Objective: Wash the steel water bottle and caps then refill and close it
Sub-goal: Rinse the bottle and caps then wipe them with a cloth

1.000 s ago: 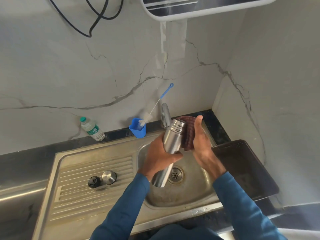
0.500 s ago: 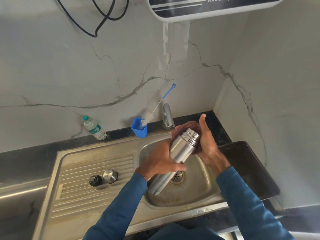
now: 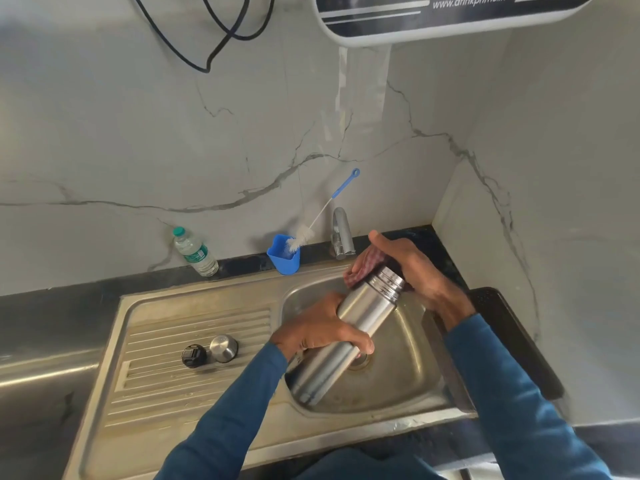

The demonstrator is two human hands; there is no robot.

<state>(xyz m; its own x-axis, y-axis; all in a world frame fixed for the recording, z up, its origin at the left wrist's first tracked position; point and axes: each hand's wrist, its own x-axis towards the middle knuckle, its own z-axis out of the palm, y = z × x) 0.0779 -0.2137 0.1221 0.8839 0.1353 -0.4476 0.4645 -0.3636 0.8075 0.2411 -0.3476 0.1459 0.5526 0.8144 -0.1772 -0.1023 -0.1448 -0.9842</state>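
The steel bottle [image 3: 349, 327] is held tilted over the sink basin [image 3: 408, 386], its open threaded neck pointing up and right. My left hand [image 3: 322, 327] grips its middle. My right hand [image 3: 415, 271] presses a reddish checked cloth [image 3: 360, 268] against the neck. On the ribbed drainboard [image 3: 166, 362] to the left lie a black inner cap [image 3: 194, 355] and a steel outer cap [image 3: 224, 348], side by side.
The tap [image 3: 341, 233] stands behind the basin. A blue cup [image 3: 284, 259] holds a bottle brush [image 3: 325, 209]. A small plastic water bottle [image 3: 195, 251] leans on the marble wall. A dark tray [image 3: 512, 341] lies right of the sink. A water purifier [image 3: 450, 15] hangs above.
The bottle has tilted further to the right and dropped lower over the basin. My right hand with the cloth has moved round the neck to its far side.
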